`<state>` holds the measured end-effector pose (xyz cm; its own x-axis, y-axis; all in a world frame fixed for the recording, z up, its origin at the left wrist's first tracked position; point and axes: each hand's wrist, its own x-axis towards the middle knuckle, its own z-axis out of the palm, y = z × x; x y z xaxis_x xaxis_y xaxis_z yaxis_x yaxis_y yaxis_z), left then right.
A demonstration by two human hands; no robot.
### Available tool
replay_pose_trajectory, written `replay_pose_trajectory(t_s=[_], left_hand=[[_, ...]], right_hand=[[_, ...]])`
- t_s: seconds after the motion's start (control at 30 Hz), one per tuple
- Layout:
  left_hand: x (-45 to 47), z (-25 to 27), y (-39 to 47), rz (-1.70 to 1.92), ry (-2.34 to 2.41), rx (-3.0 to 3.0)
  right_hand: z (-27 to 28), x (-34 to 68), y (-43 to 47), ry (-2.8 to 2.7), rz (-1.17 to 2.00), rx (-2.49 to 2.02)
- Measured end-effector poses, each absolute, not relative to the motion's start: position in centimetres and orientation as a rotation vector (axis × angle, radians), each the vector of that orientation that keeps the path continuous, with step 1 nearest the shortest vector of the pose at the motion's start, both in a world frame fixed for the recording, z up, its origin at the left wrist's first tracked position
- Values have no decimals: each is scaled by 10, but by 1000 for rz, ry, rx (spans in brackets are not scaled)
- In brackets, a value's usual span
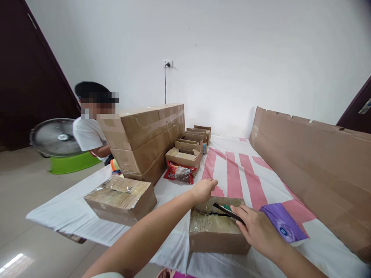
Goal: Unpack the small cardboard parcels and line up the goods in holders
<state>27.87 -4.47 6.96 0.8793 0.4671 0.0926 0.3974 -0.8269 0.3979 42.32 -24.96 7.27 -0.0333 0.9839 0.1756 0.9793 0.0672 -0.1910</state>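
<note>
A small taped cardboard box sits on the table's near edge, its top seam partly slit. My left hand rests on the box's far top edge, fingers curled over it. My right hand grips a dark box cutter with a green part, its blade lying along the seam on top of the box.
A purple packet lies right of the box. Another taped box lies at left, a tall stack of cartons and several open small boxes behind, with a red snack bag. A cardboard sheet stands at right. A person sits beyond, by a fan.
</note>
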Motion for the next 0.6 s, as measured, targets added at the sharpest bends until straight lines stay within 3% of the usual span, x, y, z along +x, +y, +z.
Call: replay_pose_trajectory(t_s=[0.6], left_hand=[[295,46,-28,185,713,2332]], right_hand=[[71,423,-252,-2084,17,-1969]])
